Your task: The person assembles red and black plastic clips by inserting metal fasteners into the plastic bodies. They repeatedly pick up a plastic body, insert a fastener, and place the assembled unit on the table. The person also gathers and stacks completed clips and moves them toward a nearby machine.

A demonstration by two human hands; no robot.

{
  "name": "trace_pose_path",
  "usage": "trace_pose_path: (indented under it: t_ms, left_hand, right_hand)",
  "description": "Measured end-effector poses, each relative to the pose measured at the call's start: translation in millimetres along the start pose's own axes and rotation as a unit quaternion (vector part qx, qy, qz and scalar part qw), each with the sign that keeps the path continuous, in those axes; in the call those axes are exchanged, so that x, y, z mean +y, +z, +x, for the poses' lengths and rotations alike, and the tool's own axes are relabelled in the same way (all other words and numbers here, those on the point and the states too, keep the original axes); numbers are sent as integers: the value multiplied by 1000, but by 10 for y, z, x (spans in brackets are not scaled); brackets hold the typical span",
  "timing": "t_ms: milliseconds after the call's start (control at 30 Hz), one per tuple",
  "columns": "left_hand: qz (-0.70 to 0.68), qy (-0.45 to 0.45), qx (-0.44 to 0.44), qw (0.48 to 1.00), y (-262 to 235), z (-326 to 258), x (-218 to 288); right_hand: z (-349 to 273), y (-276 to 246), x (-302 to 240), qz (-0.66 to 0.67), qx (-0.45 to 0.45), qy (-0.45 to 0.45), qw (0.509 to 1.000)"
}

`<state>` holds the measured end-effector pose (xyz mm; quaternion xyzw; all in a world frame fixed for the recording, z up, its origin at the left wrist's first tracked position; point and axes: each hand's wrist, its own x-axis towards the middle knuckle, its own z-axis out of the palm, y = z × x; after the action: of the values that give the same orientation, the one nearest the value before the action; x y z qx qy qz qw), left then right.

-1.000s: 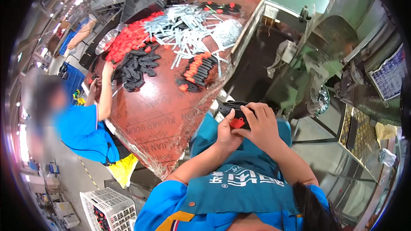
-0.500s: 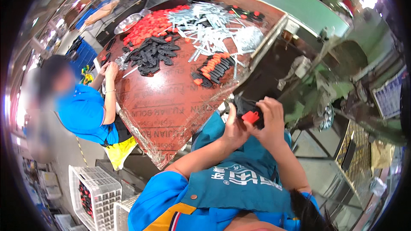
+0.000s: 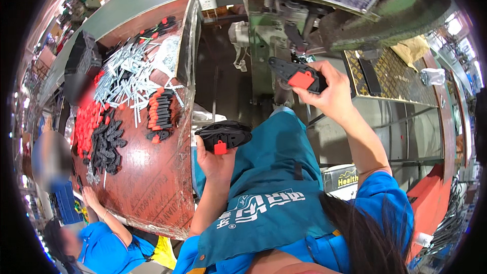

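My left hand (image 3: 217, 166) is closed around a small bundle of black plastic parts (image 3: 228, 132), held over my lap beside the table edge. A red tab (image 3: 220, 147) sticks out at its near side. Raised in front of a green machine (image 3: 263, 40), my right hand (image 3: 333, 91) grips a black tapered plastic part (image 3: 282, 68) with a red piece (image 3: 300, 79) set in it. Its narrow end points left, toward the machine's metal tooling. My fingers hide part of both holdings.
On the red-brown table (image 3: 147, 182) lie a row of black-and-red parts (image 3: 160, 111), black parts (image 3: 106, 147), red pieces (image 3: 86, 124) and metal strips (image 3: 129, 73). Another person's hands (image 3: 91, 198) work at its left edge. A patterned board (image 3: 401, 78) stands at right.
My view has turned right, toward the machine. My hands, together half a second ago, have come apart; the right one has moved up to the machine with one part, the left keeps several.
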<state>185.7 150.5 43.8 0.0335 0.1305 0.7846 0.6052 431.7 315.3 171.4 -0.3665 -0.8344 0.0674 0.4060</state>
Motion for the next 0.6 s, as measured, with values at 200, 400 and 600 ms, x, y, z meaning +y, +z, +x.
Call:
trace_pose_path:
  t_ms: [200,400,600]
  left_hand:
    - [-8,18,-1,1000,169,-14,-19]
    - [12,10,14,1000,213,-2,4]
    - [8,-22,2,1000,319,-51,-41]
  right_hand:
    - [261,6,45,1,-27,-26,999]
    - [305,76,110,105,-168,81,977]
    - [183,126,105,143,-92,69,983]
